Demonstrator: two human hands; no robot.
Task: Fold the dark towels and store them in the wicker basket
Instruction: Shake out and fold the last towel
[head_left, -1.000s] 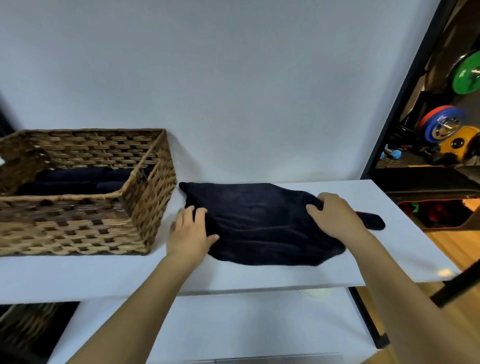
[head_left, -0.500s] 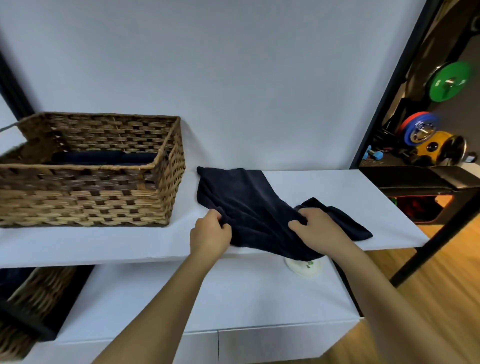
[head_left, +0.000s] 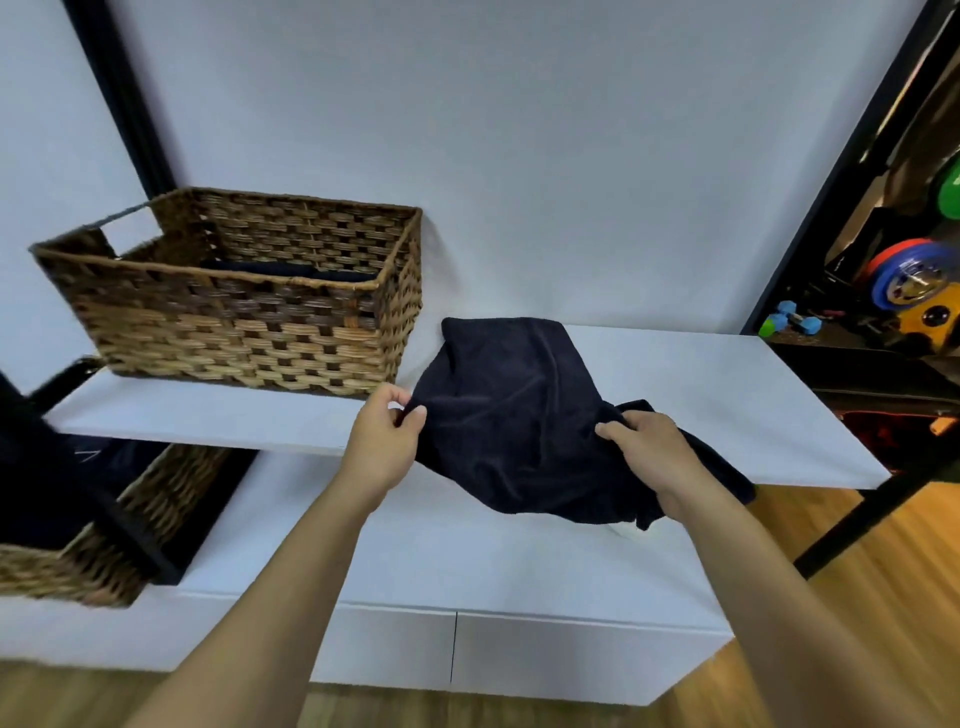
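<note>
A dark navy towel (head_left: 511, 410) lies rumpled on the white shelf (head_left: 701, 395), its near part hanging over the front edge. My left hand (head_left: 387, 441) pinches the towel's left edge between thumb and fingers. My right hand (head_left: 652, 449) grips a bunch of cloth on the towel's right side. The wicker basket (head_left: 244, 322) stands on the shelf to the left of the towel, with dark folded towels (head_left: 280, 270) partly visible inside it.
A second wicker basket (head_left: 104, 525) holding dark cloth sits on the lower white cabinet (head_left: 441, 561) at the left, beside a black frame post. Gym weights (head_left: 914, 280) lie beyond the black frame at the right. A white wall backs the shelf.
Both hands have pulled the towel toward me, so its near part now hangs off the shelf's front edge. The view has backed away and tilted, showing the lower cabinet and second basket.
</note>
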